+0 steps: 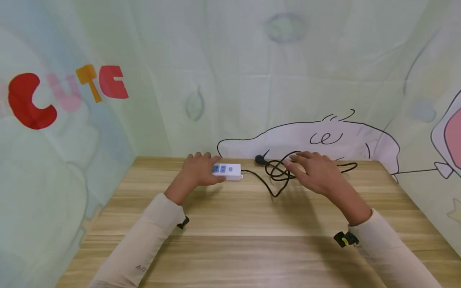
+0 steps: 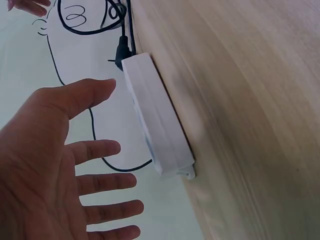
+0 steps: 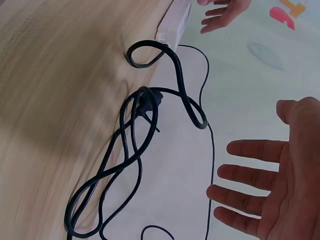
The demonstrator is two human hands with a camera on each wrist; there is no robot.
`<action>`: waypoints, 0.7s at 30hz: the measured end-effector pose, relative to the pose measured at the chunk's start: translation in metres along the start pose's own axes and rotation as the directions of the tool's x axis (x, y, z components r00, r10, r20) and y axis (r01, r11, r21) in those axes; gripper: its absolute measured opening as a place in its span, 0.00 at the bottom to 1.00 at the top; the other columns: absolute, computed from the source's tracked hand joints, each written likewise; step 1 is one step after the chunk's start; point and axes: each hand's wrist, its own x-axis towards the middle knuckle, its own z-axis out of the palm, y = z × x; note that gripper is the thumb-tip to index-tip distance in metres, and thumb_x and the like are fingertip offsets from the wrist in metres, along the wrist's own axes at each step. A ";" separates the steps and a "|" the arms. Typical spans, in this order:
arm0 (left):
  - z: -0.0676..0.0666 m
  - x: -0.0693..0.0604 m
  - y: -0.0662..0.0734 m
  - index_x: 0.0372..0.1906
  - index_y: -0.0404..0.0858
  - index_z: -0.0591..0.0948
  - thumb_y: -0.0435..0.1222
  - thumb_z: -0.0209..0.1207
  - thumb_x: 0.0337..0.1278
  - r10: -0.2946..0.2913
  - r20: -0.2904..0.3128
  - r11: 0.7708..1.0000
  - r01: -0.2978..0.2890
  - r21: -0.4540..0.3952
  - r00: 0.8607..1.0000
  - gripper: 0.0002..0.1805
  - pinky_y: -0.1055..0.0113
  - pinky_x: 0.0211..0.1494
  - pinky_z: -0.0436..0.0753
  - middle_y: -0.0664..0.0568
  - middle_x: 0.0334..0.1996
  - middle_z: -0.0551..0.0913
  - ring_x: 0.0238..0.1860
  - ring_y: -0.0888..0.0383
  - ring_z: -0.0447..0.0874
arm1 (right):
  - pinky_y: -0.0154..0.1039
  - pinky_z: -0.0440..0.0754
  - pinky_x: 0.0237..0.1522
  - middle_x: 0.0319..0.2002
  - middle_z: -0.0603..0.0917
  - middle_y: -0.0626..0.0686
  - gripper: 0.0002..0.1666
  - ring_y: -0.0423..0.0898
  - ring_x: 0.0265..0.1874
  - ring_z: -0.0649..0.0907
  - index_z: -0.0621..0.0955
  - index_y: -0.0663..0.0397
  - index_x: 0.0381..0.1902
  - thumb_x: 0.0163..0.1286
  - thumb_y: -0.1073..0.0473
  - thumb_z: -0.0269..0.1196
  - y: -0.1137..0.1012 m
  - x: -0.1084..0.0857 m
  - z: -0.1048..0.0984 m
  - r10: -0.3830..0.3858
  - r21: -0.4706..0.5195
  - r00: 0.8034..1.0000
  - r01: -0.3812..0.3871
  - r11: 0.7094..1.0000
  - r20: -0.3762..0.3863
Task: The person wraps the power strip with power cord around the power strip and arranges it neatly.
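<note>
A white power strip (image 1: 235, 171) with blue-grey sockets lies near the table's back edge. My left hand (image 1: 199, 170) is over its left end, fingers spread; the left wrist view shows the hand (image 2: 55, 165) apart from the strip (image 2: 157, 112), holding nothing. From the strip's right end a black cord (image 1: 275, 195) runs into loose loops, with its black plug (image 1: 260, 160) beside them. Above the loops' right part hovers my right hand (image 1: 317, 172). In the right wrist view its fingers are extended and apart from the cord (image 3: 180, 75), and this hand (image 3: 285, 175) holds nothing.
The wood-grain table (image 1: 230, 248) ends at the back against a pale printed cloth (image 1: 173, 80) with cartoon outlines and coloured letters. More cloth hangs at both sides.
</note>
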 end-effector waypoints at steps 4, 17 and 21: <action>0.006 0.004 0.000 0.84 0.46 0.74 0.66 0.62 0.70 -0.002 0.028 1.000 0.003 -0.011 1.000 0.46 0.37 0.70 0.80 0.39 0.71 0.82 0.65 0.38 0.82 | 0.76 0.74 0.75 0.78 0.81 0.66 0.35 0.75 0.76 0.79 0.83 0.55 0.77 0.93 0.39 0.48 -0.001 0.000 0.008 -0.064 -0.014 0.998 0.064 0.998 -0.020; 0.021 0.014 0.000 0.85 0.44 0.72 0.62 0.65 0.72 0.021 0.047 0.999 -0.019 -0.044 0.999 0.45 0.34 0.75 0.77 0.38 0.74 0.80 0.68 0.37 0.81 | 0.73 0.81 0.70 0.71 0.86 0.67 0.33 0.71 0.68 0.85 0.87 0.55 0.72 0.69 0.72 0.63 0.005 0.000 0.028 -0.268 -0.116 0.957 0.256 0.960 -0.113; 0.027 0.019 0.000 0.84 0.44 0.73 0.60 0.65 0.73 0.036 0.046 0.998 -0.033 -0.058 0.998 0.43 0.35 0.76 0.77 0.39 0.74 0.80 0.69 0.37 0.81 | 0.74 0.80 0.71 0.74 0.84 0.65 0.28 0.71 0.70 0.84 0.89 0.53 0.68 0.72 0.70 0.69 0.003 0.000 0.032 -0.281 -0.138 0.954 0.267 0.954 -0.101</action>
